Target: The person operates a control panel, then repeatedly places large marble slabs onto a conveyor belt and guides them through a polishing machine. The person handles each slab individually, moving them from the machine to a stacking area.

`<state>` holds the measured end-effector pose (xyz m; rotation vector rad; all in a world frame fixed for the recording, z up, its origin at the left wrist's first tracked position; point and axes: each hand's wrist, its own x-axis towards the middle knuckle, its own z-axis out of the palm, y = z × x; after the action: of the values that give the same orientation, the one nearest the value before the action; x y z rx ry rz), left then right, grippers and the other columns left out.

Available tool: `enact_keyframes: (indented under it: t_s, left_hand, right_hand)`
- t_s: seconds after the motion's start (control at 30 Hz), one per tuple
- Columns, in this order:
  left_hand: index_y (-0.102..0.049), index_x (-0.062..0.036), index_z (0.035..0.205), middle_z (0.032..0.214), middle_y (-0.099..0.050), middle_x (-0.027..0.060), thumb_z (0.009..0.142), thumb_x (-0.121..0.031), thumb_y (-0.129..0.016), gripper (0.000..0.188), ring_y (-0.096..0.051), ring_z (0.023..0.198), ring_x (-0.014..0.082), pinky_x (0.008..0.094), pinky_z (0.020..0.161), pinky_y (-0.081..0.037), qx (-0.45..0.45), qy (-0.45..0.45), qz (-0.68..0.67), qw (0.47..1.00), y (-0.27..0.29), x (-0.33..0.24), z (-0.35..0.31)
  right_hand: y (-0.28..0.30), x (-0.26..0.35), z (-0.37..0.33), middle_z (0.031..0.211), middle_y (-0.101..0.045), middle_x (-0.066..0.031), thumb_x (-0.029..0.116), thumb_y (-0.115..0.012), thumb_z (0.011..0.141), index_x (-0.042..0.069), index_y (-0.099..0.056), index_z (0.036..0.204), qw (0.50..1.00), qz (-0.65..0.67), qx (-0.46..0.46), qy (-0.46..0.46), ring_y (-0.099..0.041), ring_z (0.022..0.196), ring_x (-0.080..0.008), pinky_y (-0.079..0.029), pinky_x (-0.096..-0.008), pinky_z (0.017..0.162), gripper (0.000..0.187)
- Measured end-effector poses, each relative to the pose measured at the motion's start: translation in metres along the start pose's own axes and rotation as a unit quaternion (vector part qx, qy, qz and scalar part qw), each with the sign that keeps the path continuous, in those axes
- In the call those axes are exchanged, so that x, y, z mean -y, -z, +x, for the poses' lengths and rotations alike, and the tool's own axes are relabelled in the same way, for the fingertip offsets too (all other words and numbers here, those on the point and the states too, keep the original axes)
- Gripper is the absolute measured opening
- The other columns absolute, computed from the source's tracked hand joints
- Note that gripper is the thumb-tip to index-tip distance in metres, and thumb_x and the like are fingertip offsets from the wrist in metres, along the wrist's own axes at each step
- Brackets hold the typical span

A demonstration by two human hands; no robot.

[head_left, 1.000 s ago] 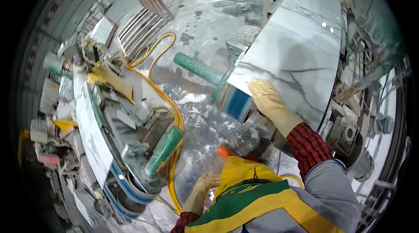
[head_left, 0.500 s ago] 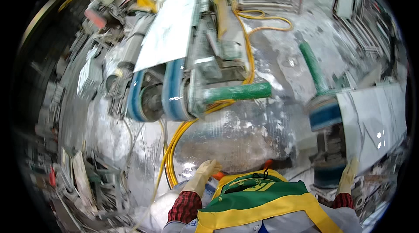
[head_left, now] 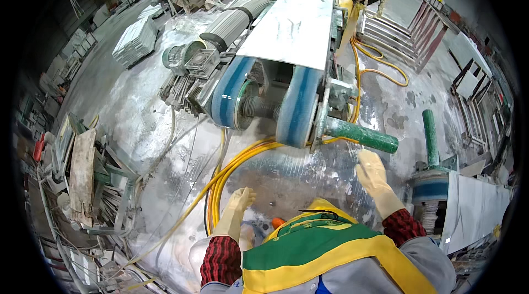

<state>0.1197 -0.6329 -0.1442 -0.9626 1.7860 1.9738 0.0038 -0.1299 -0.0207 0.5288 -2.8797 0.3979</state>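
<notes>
My left hand (head_left: 240,201), in a cream rubber glove, hangs above the floor beside the bundled yellow hoses (head_left: 219,184), its fingers loosely bent and holding nothing. My right hand (head_left: 372,174), gloved alike, is raised in front of me, just short of the free end of a green roller (head_left: 363,134); no object shows in it. That roller juts from the end of a belt conveyor with two blue belts (head_left: 297,107). On the belts lies a long white slab (head_left: 286,32). To my right, another veined white slab (head_left: 476,211) rests on a second blue-belted conveyor (head_left: 430,188).
A second green roller (head_left: 430,137) sticks out from the right conveyor. Scrap boards (head_left: 82,178) are heaped at the left. Stacked slabs (head_left: 135,41) stand farther back. Yellow hoses cross the wet floor (head_left: 275,184). A metal rack (head_left: 394,41) stands at the far right.
The view has swung left, so the conveyors sit farther right. My right hand has come away from the edge of the right slab and moved forward near the green roller. My left hand stays empty.
</notes>
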Motion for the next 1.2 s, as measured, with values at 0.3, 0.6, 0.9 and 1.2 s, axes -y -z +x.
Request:
enact_keyframes:
  t_s: [0.3, 0.6, 0.9, 1.2]
  left_hand:
    - [-0.069, -0.0005, 0.137, 0.117, -0.080, 0.0115, 0.115, -0.036, -0.063, 0.042, -0.074, 0.096, 0.0180, 0.0329, 0.088, -0.060, -0.002, 0.023, -0.074, 0.997, 0.016, 0.001, 0.032]
    - [-0.066, 0.0053, 0.142, 0.129, -0.078, 0.0188, 0.118, -0.050, -0.054, 0.062, -0.073, 0.123, 0.0278, 0.0399, 0.110, -0.055, -0.159, -0.093, 0.016, 0.983, 0.078, -0.112, 0.035]
    - [-0.068, 0.0002, 0.147, 0.140, -0.075, 0.0220, 0.116, -0.033, -0.057, 0.046, -0.070, 0.136, 0.0334, 0.0420, 0.117, -0.053, -0.184, -0.279, 0.375, 0.865, 0.075, -0.255, 0.089]
    - [-0.035, -0.0047, 0.174, 0.179, -0.028, 0.0332, 0.105, -0.034, -0.071, 0.083, -0.035, 0.161, 0.0528, 0.0556, 0.132, -0.035, -0.074, -0.419, 0.517, 0.743, 0.041, -0.378, 0.228]
  right_hand:
    - [-0.074, 0.031, 0.159, 0.138, -0.072, -0.0211, 0.013, -0.074, 0.099, 0.004, -0.071, 0.139, 0.982, 0.126, -0.101, 0.096, -0.065, 0.131, -0.0440, -0.049, -0.0541, 0.118, 0.041]
    - [-0.143, 0.036, 0.355, 0.145, -0.067, -0.0271, 0.015, -0.075, 0.096, 0.000, -0.063, 0.146, 0.970, 0.064, -0.179, 0.154, -0.063, 0.133, -0.0474, -0.046, -0.0579, 0.120, 0.053]
    - [-0.191, 0.018, 0.436, 0.153, -0.061, -0.0311, 0.021, -0.076, 0.095, 0.000, -0.058, 0.152, 0.962, -0.007, -0.273, -0.006, -0.057, 0.142, -0.0503, -0.041, -0.0605, 0.125, 0.064]
    - [-0.155, 0.046, 0.433, 0.151, -0.065, -0.0254, 0.027, -0.074, 0.096, 0.000, -0.067, 0.143, 0.969, -0.020, -0.237, -0.062, -0.057, 0.144, -0.0438, -0.041, -0.0548, 0.127, 0.054]
